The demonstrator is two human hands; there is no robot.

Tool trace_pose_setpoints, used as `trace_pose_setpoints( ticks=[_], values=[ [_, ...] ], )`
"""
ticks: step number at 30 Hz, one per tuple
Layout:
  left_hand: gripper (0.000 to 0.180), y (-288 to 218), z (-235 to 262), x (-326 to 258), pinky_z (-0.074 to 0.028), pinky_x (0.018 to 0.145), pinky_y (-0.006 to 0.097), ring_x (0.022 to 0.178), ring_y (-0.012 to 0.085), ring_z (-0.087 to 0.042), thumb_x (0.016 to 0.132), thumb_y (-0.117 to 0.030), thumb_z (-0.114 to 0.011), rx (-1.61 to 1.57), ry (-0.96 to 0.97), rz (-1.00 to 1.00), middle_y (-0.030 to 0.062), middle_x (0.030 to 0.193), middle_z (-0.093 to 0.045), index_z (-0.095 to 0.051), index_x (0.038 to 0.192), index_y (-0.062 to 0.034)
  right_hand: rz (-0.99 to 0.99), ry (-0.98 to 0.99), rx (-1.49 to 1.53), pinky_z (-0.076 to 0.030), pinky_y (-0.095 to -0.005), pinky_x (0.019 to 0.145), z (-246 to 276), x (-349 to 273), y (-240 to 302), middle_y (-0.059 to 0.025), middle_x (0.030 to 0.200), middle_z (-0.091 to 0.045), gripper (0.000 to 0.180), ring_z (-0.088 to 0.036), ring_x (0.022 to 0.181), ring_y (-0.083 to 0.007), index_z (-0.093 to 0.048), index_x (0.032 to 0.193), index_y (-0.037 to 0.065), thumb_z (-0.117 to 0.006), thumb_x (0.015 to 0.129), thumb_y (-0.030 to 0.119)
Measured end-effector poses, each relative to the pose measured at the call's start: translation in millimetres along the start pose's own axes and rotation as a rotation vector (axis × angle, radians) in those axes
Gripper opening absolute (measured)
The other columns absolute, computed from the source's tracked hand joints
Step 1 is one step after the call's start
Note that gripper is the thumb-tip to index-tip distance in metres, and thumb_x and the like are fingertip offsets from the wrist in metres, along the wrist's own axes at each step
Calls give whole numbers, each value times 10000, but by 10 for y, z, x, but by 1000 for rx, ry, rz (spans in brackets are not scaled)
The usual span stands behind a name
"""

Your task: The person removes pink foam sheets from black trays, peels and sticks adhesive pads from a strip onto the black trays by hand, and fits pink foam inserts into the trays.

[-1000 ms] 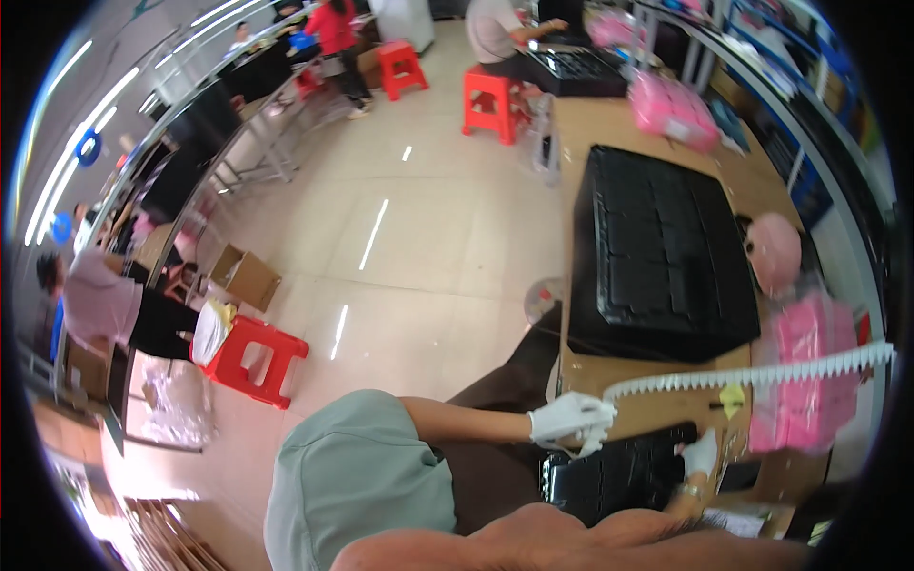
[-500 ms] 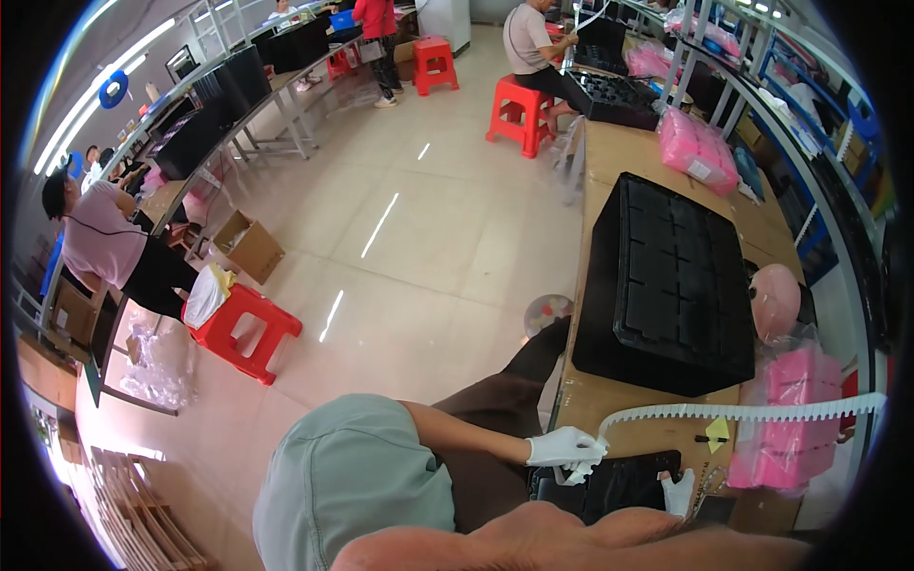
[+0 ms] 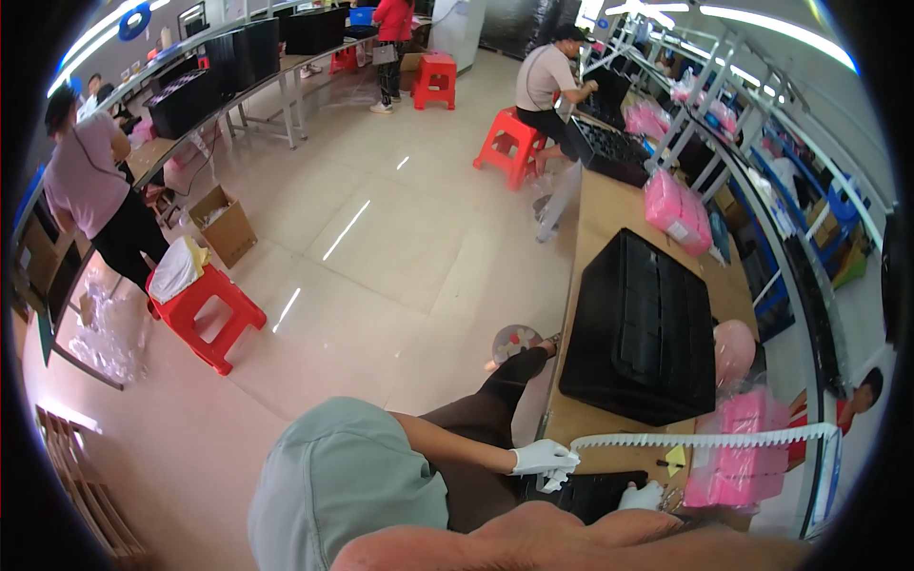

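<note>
Clearly toothed: white strip [image 3: 657, 441], long, slightly curved, lower right of frame. Left hand [image 3: 545, 459] pinched on its end. Right hand [image 3: 643, 496] at black piece [image 3: 592, 494], closure unclear.

Left hand [image 3: 545, 459]: gloved in white. Right hand [image 3: 642, 497]: gloved in white. Strip [image 3: 706, 441]: white, in a regular toothed repeat. Flat panel [image 3: 592, 499]: black. Large case [image 3: 640, 328]: black throughout, top marked off in rectangles. Tabletop [image 3: 597, 205]: tan brown. Wrapped bundle [image 3: 738, 457]: bright pink under clear film. Farther packet [image 3: 676, 209]: the same pink, with a white label [image 3: 678, 230]. Round object [image 3: 733, 348]: pale pink. Small tag [image 3: 676, 458]: yellow. Sleeve [image 3: 343, 476]: muted grey-green. Trousers [image 3: 471, 500]: dark brown. Stools [image 3: 512, 133]: bright red. Cloth [image 3: 178, 272] on the nearer stool [image 3: 188, 304]: white and yellow. Floor [image 3: 400, 276]: cream, crossed by thin tile lines. Far-left person's top [image 3: 88, 181]: pale mauve.
</note>
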State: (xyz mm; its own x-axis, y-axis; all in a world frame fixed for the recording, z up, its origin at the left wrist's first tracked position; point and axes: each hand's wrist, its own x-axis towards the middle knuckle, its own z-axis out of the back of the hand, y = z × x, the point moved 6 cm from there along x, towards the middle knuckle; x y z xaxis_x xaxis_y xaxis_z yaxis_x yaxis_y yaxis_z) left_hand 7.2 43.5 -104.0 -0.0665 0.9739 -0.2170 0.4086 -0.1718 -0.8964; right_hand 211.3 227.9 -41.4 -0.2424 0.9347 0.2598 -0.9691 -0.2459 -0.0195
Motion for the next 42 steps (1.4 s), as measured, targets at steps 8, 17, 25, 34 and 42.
trace_pose_setpoints(
  ticks=[8,17,25,34,42],
  values=[
    [336,-425,114,-297,-481,689,224,763,62,-593,958,-344,-566,121,-131,-188,14,859,-679,-688,956,-32,202,294,1285,-453,-291,702,229,-1186,1417,-76,843,-608,271,-528,781,-150,-581,904,-53,-577,939,216],
    [353,342,207,33,-480,844,384,952,350,-633,958,-373,-485,404,-425,-287,164,973,-679,-672,1037,-83,68,139,1233,-491,-318,737,-459,-1116,1389,-125,833,-627,96,-589,774,-194,-567,886,-49,-553,860,42],
    [341,302,161,-46,-492,824,285,894,163,-661,973,-285,-503,-125,-261,-206,79,972,-708,-689,1001,-1,86,14,1013,-510,-346,757,-262,-1254,1452,-165,863,-675,154,-653,810,-261,-620,923,-48,-574,803,37],
    [156,-705,135,-36,-508,619,271,724,99,-610,918,-175,-607,148,-319,-718,47,818,-648,-636,916,-22,-26,219,1689,-429,-217,641,445,-1188,1406,10,815,-616,174,-525,729,-57,-683,948,20,-610,897,169],
    [281,-1340,-55,-268,-337,500,165,561,0,-460,961,-302,-568,58,-207,-429,-28,791,-661,-688,1022,-56,4,126,1635,-429,-216,660,1248,-1056,1464,-3,805,-648,169,-543,735,-60,-693,929,-12,-683,844,133]
  ],
)
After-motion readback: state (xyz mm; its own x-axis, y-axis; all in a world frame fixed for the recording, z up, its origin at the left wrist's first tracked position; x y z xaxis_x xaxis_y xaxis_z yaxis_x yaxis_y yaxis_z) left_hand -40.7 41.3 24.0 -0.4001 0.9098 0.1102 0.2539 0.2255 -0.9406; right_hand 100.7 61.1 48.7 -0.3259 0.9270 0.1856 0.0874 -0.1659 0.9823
